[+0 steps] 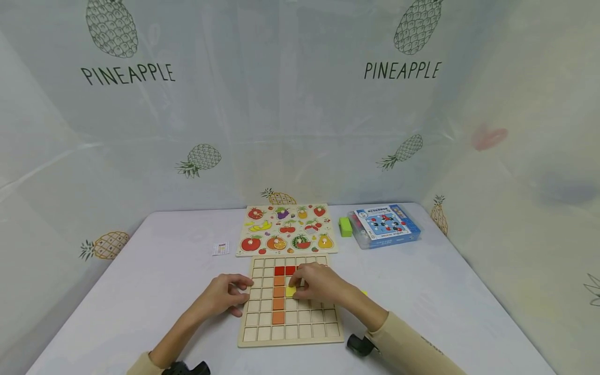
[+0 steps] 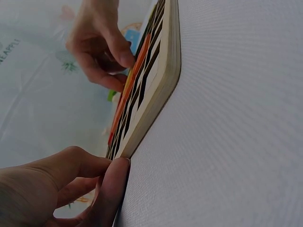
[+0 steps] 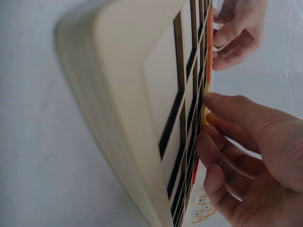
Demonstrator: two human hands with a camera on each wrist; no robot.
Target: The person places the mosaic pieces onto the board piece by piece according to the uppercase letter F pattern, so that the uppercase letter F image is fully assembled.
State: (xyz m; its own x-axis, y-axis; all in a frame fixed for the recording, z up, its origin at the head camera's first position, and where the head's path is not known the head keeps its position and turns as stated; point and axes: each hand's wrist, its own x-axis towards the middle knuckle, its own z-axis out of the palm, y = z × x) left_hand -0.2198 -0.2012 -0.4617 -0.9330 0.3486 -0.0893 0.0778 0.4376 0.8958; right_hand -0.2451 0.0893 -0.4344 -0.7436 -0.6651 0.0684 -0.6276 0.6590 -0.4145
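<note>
A wooden grid board (image 1: 304, 332) lies flat in the middle of the table. My right hand (image 1: 319, 284) pinches a yellow square tile (image 1: 291, 291) between thumb and finger, low over a cell just right of a column of orange tiles (image 1: 278, 303). Two red tiles (image 1: 279, 271) sit side by side at the top of that column. At the board's left edge is my left hand (image 1: 227, 294), its fingertips touching the side; the left wrist view shows its fingers (image 2: 116, 177) right at the rim.
Behind the grid lies a fruit puzzle board (image 1: 300, 253). To its right stand a green block (image 1: 345, 227) and a clear-sided box with a blue label (image 1: 386, 225). A small printed card (image 1: 221, 249) is at left. Something yellow (image 1: 364, 292) shows past the right forearm.
</note>
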